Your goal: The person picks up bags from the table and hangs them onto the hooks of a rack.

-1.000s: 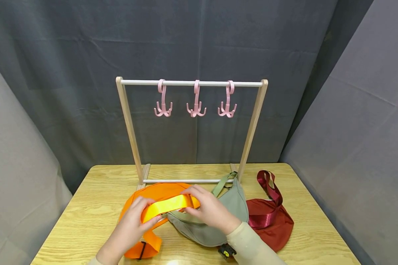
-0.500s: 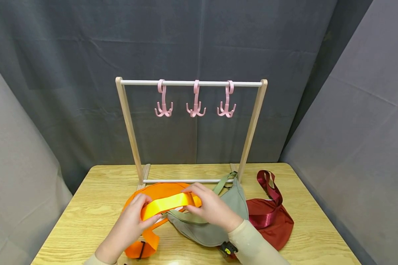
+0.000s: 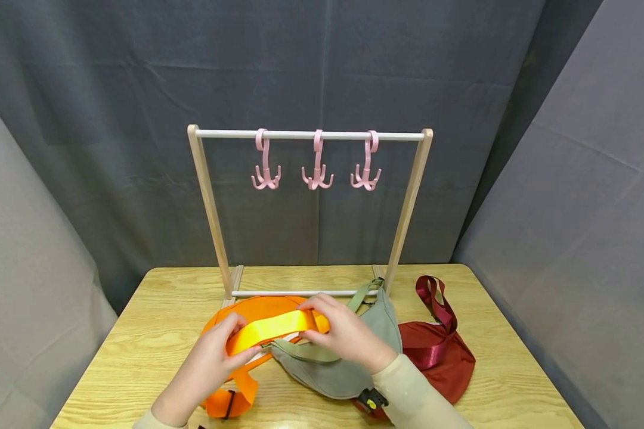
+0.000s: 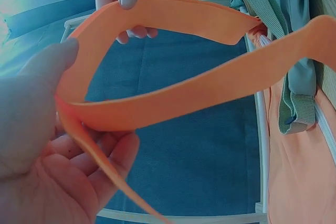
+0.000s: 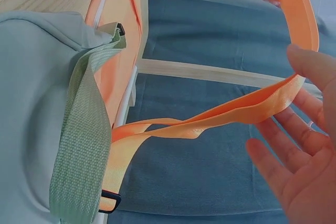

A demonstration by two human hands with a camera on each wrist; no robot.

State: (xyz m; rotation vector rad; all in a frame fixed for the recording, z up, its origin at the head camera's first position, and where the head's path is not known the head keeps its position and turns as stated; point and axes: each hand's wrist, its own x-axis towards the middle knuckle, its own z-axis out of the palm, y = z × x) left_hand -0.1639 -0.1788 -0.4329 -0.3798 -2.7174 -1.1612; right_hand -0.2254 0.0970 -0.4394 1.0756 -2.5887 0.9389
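Both hands and the orange strap have moved a tiny bit, with the right hand going right and far. In the head view, the left hand (image 3: 209, 353) pinches the orange strap (image 3: 271, 328) at its left end, and the right hand (image 3: 350, 335) pinches its right end. The strap is held above the orange bag (image 3: 252, 308), which is at the near left of the rack (image 3: 210, 202). The green bag (image 3: 338, 378) and then the red bag (image 3: 448, 369) are to the right. Wood shows between the orange bag and the left edge of the table (image 3: 123, 351). The pink hooks (image 3: 318, 161) hang with gaps between them.

In the left wrist view, the left thumb and fingers squeeze the strap, and there is a wide gap between its bands.

In the right wrist view, the right thumb and fingers hold the strap, which runs to the left, by a black buckle (image 5: 109, 201).
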